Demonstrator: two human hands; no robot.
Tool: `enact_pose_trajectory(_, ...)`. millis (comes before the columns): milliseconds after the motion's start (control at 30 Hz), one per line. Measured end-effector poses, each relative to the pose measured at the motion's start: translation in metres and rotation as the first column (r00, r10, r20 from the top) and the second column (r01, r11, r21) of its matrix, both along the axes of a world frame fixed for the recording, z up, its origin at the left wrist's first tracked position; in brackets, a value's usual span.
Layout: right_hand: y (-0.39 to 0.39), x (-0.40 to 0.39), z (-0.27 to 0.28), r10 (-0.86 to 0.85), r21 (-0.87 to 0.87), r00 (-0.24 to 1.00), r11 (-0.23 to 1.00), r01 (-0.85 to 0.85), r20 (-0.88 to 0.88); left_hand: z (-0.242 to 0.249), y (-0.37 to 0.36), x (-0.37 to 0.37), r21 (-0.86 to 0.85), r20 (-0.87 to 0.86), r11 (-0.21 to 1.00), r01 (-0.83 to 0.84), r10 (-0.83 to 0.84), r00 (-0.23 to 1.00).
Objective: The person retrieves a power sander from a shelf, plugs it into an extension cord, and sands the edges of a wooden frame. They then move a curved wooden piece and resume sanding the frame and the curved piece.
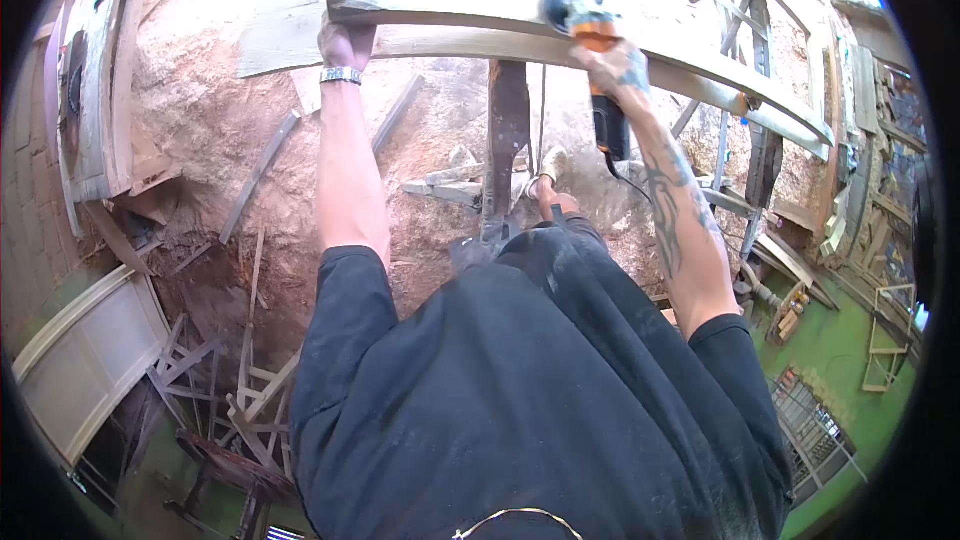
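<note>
A long wooden plank (450, 8) runs across in front of me at the top of the view. My left hand (346, 44) is closed around its left end, with a metal watch at the wrist. In my right hand (622, 70) is an orange and black angle grinder (609, 125), its fingers wrapped round the body. The grinder's round disc (557, 11) is right at the plank's upper face, to the right of its middle; the grinder head is blurred. A cord trails from the tool's lower end, beside my forearm. Below the plank lies another pale board (440, 43).
A dark upright post (508, 115) stands under the boards, near my foot (547, 190). Loose wood strips (258, 175) lie on the dusty ground. At lower left are a pale framed panel (95, 360) and a jumble of slats; more timber leans at right.
</note>
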State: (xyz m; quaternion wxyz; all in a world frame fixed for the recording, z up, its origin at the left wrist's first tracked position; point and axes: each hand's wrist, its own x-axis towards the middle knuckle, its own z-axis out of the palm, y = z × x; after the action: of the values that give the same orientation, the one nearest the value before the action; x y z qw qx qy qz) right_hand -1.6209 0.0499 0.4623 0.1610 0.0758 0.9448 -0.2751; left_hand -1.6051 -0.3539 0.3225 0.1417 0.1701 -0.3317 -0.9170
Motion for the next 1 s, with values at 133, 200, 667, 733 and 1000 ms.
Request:
enact_pose_trajectory(133,-0.050,-0.015,-0.028,0.185,-0.149,0.976,0.968,-0.201,-0.116,0.011,0.001,0.003,-0.018,0.067,1.000,-0.013,0.014,0.998)
enact_pose_trajectory(200,-0.072,-0.011,-0.012,0.177,-0.120,0.971,0.973,-0.197,-0.162,0.008,0.001,0.002,-0.010,0.062,1.000,-0.018,0.018,0.998)
enact_pose_trajectory(667,-0.033,0.005,-0.004,0.099,-0.067,0.994,0.993,-0.101,-0.039,-0.008,-0.005,-0.004,0.072,-0.002,0.997,0.007,-0.007,1.000)
enact_pose_trajectory(733,-0.062,0.005,-0.001,0.134,-0.197,0.991,0.971,-0.136,-0.023,-0.013,-0.011,-0.002,0.097,0.004,0.995,-0.004,0.004,1.000)
enact_pose_trajectory(1000,-0.064,0.021,-0.001,0.182,-0.191,0.970,0.958,-0.212,-0.164,-0.016,-0.011,-0.003,0.033,-0.055,0.999,0.037,-0.036,0.998)
